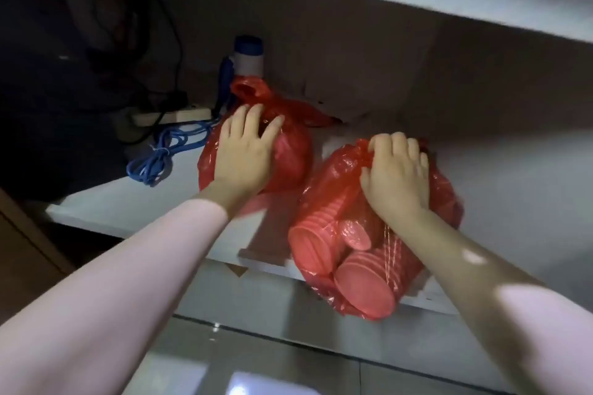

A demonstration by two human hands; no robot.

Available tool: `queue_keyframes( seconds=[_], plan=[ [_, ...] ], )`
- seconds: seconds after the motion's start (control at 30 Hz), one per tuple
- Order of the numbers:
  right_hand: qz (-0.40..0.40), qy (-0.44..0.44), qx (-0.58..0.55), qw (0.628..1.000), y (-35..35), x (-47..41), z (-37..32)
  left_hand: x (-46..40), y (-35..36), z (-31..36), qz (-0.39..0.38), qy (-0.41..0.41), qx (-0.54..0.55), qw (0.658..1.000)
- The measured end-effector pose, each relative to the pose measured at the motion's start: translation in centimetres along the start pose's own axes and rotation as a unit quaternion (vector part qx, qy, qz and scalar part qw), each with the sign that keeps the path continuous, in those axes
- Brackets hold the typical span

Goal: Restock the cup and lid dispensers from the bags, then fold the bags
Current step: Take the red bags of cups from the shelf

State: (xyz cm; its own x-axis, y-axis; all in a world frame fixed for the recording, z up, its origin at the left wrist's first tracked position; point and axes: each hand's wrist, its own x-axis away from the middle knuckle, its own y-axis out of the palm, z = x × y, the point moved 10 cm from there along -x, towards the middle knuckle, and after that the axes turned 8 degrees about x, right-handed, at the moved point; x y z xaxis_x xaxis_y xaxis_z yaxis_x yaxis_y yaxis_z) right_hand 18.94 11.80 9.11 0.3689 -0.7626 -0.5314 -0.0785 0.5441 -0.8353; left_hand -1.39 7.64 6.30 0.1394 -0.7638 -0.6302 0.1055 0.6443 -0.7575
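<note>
**Both bags still on the low shelf, nothing restocked yet**

Cup bag: red, see-through, directly under your right hand. Stacks of cups lie on their sides inside, rims toward you. The near end of the bag hangs over the shelf edge. Your right fingers are curled and bunch the plastic at the far top of the bag, so that hand is clamped on it.

Second red bag: under your left hand, just left of the cup bag, the two near but apart. Its knotted neck sticks up beyond your fingertips. Contents too dim to tell; by the task, probably lids. Your left fingers are spread and lie flat on top, pressing, not gripping.

Progress, judged from this view:
- Both bags look full. The far one is tied; can't tell for the cup bag.
- No dispenser in view.
- Left to do: lift both out, open, load cups and lids, fold the bags. Basically everything.

Beyond your left hand: a blue coiled cable, a power strip, a white bottle with a blue cap. Keep the bag off the cable when you pull.
</note>
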Motion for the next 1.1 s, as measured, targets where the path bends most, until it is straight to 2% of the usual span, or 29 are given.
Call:
queue_keyframes(
  seconds=[0.07, 0.1, 0.17, 0.27, 0.37, 0.47, 0.57, 0.7, 0.8, 0.9, 1.1],
  plan=[
    [-0.027, 0.020, 0.021, 0.999, 1.4, -1.1, 0.6, -2.0, 0.5, -0.9, 0.009, -0.026, -0.015, 1.000],
    [-0.067, 0.021, 0.031, 0.997, 2.6, -1.6, 0.8, -3.1, 1.2, -1.1, -0.002, -0.031, -0.027, 0.999],
    [-0.146, 0.019, 0.018, 0.989, 4.9, -2.1, 1.0, -4.7, 3.1, -1.6, -0.060, -0.053, -0.027, 0.996],
    [-0.239, 0.026, -0.010, 0.971, 7.7, -1.9, 1.1, -4.4, 6.9, -3.7, -0.186, -0.103, -0.020, 0.977],
    [-0.247, 0.012, 0.038, 0.968, 8.0, -1.7, 0.8, -1.5, 9.8, -4.8, -0.271, -0.141, 0.030, 0.952],
    [-0.227, 0.000, 0.060, 0.972, 7.6, -1.1, 0.6, 2.5, 11.1, -4.1, -0.300, -0.135, 0.036, 0.944],
    [-0.214, 0.003, 0.047, 0.976, 7.0, -0.6, 0.7, 4.9, 10.1, -1.4, -0.273, -0.100, 0.047, 0.956],
    [-0.217, -0.017, 0.045, 0.975, 6.4, 0.1, 0.0, 7.6, 7.4, 3.7, -0.225, 0.017, 0.031, 0.974],
    [-0.214, -0.039, 0.044, 0.975, 5.5, 0.6, -0.2, 9.1, 2.6, 6.8, -0.122, 0.134, 0.028, 0.983],
    [-0.216, -0.067, 0.039, 0.973, 4.8, 1.2, -0.5, 9.9, -1.8, 6.9, 0.005, 0.207, 0.014, 0.978],
    [-0.215, -0.090, 0.016, 0.972, 4.0, 1.1, -1.1, 11.2, -8.1, 5.1, 0.169, 0.198, -0.078, 0.963]
  ],
)
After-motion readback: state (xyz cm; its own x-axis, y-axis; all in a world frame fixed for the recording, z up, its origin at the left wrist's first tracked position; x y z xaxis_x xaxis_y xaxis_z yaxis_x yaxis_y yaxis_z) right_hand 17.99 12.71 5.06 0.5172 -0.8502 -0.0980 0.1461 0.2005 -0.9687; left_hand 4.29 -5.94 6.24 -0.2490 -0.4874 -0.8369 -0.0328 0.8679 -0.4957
